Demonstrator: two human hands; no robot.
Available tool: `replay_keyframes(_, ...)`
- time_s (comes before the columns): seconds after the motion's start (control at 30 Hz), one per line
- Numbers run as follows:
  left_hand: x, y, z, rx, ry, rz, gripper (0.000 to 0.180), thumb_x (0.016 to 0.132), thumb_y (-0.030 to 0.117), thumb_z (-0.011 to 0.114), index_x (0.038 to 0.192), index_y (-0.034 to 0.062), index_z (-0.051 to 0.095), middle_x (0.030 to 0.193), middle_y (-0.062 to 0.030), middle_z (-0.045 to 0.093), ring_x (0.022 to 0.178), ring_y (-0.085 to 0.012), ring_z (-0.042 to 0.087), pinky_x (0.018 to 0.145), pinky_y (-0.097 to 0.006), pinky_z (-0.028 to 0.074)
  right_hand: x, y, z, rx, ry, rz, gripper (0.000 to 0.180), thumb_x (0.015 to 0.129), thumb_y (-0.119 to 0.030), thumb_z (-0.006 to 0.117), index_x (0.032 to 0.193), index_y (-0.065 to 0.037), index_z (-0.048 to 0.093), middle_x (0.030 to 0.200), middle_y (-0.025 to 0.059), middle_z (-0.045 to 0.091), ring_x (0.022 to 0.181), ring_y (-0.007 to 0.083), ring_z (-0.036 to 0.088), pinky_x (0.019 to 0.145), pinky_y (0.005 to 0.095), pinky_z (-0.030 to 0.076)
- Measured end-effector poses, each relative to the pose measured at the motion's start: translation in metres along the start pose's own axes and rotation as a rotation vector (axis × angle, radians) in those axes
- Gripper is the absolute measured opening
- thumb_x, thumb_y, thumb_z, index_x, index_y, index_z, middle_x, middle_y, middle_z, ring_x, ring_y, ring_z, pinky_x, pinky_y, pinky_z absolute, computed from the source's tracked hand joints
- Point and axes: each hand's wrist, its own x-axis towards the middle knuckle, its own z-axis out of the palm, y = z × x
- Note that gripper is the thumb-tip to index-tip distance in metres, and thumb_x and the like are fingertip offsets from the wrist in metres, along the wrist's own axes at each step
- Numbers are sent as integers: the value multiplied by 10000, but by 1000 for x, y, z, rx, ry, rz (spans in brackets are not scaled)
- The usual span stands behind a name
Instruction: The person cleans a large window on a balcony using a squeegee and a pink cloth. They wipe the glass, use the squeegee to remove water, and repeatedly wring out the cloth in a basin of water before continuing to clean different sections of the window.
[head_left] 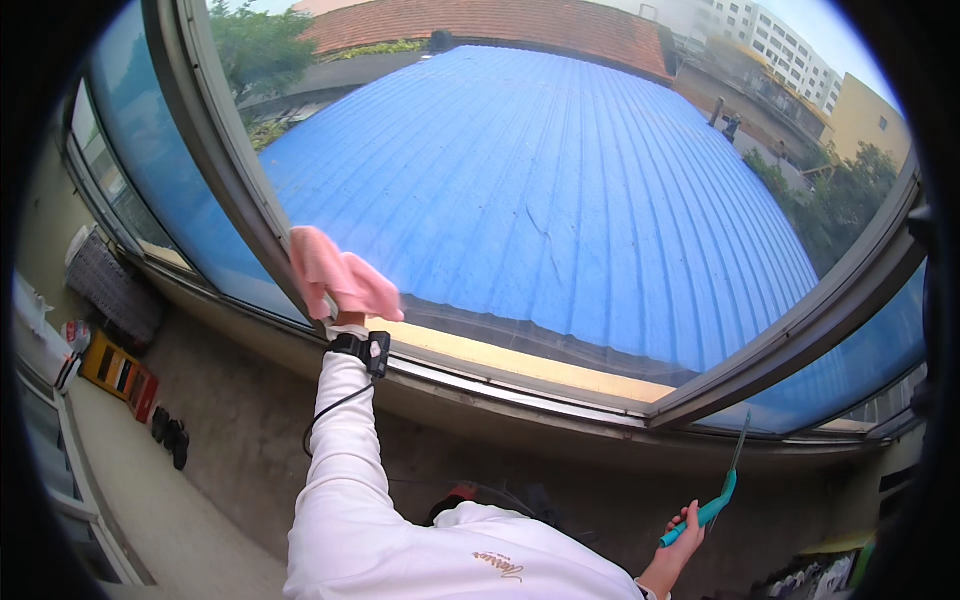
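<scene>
My left arm reaches forward to the window's left side. A pink cloth (345, 275) covers most of my left hand (350, 317), which is closed on it. The cloth lies against the lower left of the window pane (560, 200), beside the grey upright frame (240, 160). Low on the right, my right hand (686, 538) has its fingers wrapped round the teal handle of a squeegee (717, 502). Its thin blade points up and stands nearly edge-on, in front of the lower right window frame (790, 300).
Below the glass runs a sill (480, 385). Outside lies a blue corrugated roof (520, 130). Along the left of the narrow floor are a yellow-and-red crate (118, 372), dark shoes (170, 437) and a grey covered item (110, 285). Assorted items (820, 575) sit at lower right.
</scene>
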Motion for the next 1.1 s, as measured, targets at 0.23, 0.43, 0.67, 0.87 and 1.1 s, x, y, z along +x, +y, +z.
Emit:
replay_keyframes(0.23, -44, 24, 32, -33, 1, -58, 374, 906, 312, 636, 1193, 122, 489, 1176, -62, 524, 1099, -167, 496, 880, -357, 443, 2, 13, -19, 18, 52, 50, 201, 934, -248, 761, 1017, -130, 622, 787, -25, 596, 590, 64, 536, 506, 199, 394)
replay_keyframes(0.43, -144, 135, 36, -163, -109, 36, 306, 870, 292, 647, 1083, 129, 501, 1084, -53, 530, 1012, -166, 501, 818, -356, 436, 16, 16, -31, -4, 54, 68, 195, 936, -243, 754, 1011, -125, 618, 794, -21, 606, 603, 67, 544, 516, 205, 398)
replay_keyframes(0.67, -235, 307, 16, -436, -298, 271, 234, 828, 269, 660, 955, 136, 514, 976, -42, 536, 911, -164, 506, 746, -355, 429, 26, 11, -49, 28, 12, 54, 206, 932, -239, 764, 1014, -128, 612, 782, -27, 620, 611, 62, 562, 525, 197, 425)
replay_keyframes(0.87, -286, 447, -12, -736, -429, 520, 188, 793, 249, 671, 846, 143, 526, 884, -33, 541, 824, -163, 510, 684, -354, 423, 39, 18, -97, 99, 100, 64, 213, 937, -237, 758, 1038, -131, 604, 784, -26, 617, 609, 63, 561, 517, 197, 423)
replay_keyframes(1.1, -315, 490, -53, -977, -590, 811, 166, 751, 225, 684, 718, 151, 539, 777, -22, 547, 722, -161, 515, 612, -354, 416, 42, 23, -156, 127, 206, 45, 215, 932, -221, 759, 1035, -126, 596, 788, -17, 617, 604, 79, 562, 513, 203, 423)
